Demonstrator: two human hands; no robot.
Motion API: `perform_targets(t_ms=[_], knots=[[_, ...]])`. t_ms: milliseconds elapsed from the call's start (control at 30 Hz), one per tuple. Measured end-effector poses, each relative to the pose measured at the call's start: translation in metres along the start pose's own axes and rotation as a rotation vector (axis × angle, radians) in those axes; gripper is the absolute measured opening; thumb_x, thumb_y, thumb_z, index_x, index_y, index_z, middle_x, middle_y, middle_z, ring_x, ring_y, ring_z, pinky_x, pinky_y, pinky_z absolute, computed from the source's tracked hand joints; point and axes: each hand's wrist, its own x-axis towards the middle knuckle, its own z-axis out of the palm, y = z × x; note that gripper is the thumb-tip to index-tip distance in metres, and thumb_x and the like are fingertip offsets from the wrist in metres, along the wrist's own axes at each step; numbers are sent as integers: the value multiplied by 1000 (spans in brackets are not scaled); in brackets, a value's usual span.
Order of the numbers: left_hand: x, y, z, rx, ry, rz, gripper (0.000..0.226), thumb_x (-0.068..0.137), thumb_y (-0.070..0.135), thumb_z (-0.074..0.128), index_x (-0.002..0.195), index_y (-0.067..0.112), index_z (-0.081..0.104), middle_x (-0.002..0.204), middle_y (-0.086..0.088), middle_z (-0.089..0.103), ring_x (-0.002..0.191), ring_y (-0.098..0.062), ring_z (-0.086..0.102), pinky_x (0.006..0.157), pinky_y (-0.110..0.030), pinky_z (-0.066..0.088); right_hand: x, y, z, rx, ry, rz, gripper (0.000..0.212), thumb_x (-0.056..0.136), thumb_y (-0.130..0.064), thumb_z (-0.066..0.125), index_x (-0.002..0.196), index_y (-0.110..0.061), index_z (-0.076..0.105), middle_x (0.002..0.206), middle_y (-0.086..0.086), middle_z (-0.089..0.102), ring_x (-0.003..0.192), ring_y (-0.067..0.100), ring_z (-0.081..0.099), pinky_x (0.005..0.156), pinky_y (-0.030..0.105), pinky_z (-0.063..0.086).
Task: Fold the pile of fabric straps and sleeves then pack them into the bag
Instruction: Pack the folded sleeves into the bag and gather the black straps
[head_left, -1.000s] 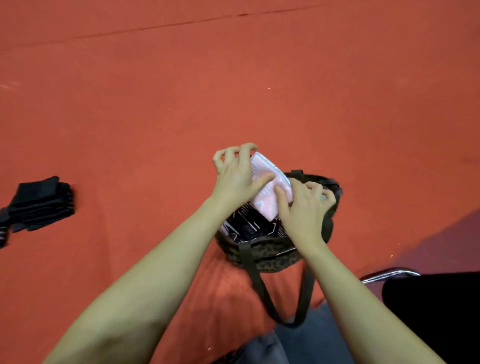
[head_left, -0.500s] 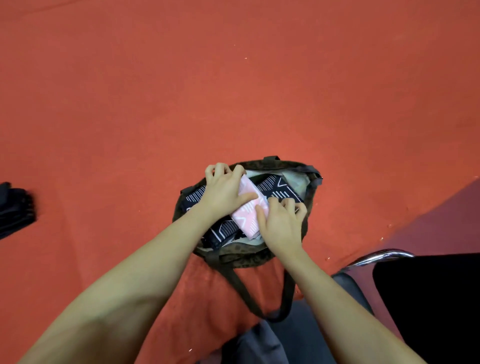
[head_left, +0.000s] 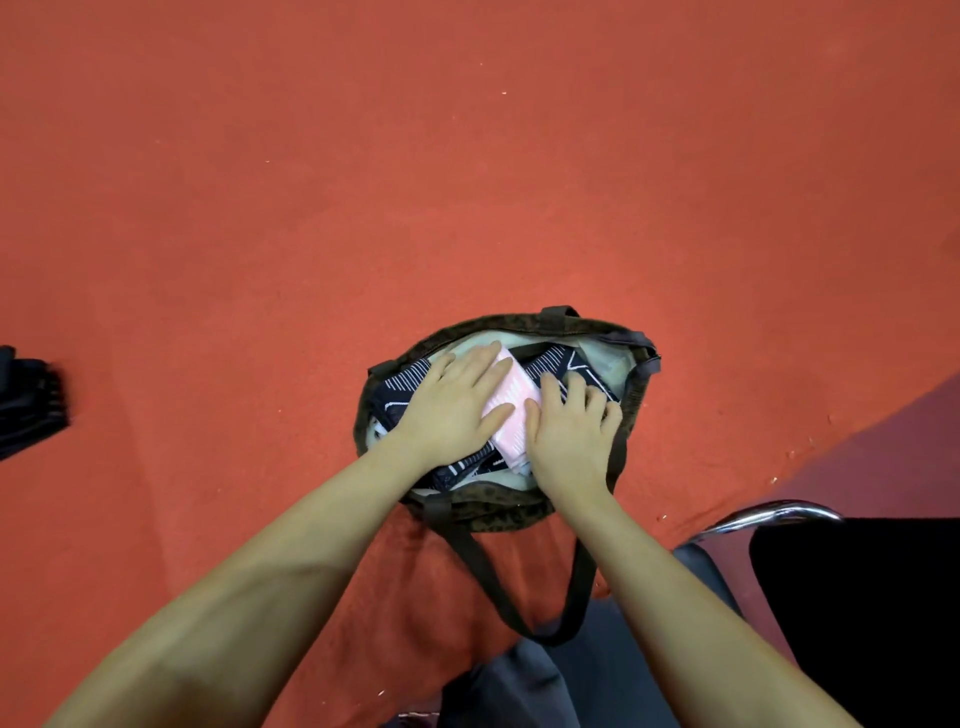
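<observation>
Inside the bag (head_left: 631, 400), left hand (head_left: 457, 405) and right hand (head_left: 571, 441) flat, grip released, atop pink fabric (head_left: 511, 410).

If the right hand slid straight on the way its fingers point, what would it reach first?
The right hand points up-right across the bag's contents. It would probably cross the black patterned fabric first, then meet the bag at its right wall, though depth is hard to judge.

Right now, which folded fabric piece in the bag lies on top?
The pink folded piece: it lies on the black white-lined pieces, pressed flat between the left hand and right hand.
</observation>
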Motion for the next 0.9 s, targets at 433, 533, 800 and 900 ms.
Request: perform_targets(t_ms=[433,533,800,900], knots=[[-16,-7,-5,6,-46,-145,58,102,44,25,153,24,8,161,0,-4,147,-19,-3,116,-36,-9,9,-9,-17,72,-169,-39,57,92,-42,24,131,-17,57,132,6,59,119,29,55,100,47,16],[-36,-22,-20,-25,43,-195,57,101,41,33,152,22,16,161,-2,6,147,-20,7,116,-38,-1,14,-32,-33,84,-104,-112,53,92,-39,28,127,-15,59,125,4,62,112,27,58,95,45,20],[-141,-102,-49,-79,174,-362,53,98,28,44,148,18,31,157,-5,23,143,-20,24,115,-37,10,-7,-157,-58,121,-156,-385,49,90,-38,31,117,-14,65,105,-1,69,95,26,62,82,40,25],[-202,-141,-53,-92,200,-446,52,97,25,46,147,15,35,155,-7,28,142,-22,28,115,-37,12,-37,-214,-61,123,-190,-470,46,93,-37,35,121,-14,63,106,0,69,96,27,61,84,40,25]])
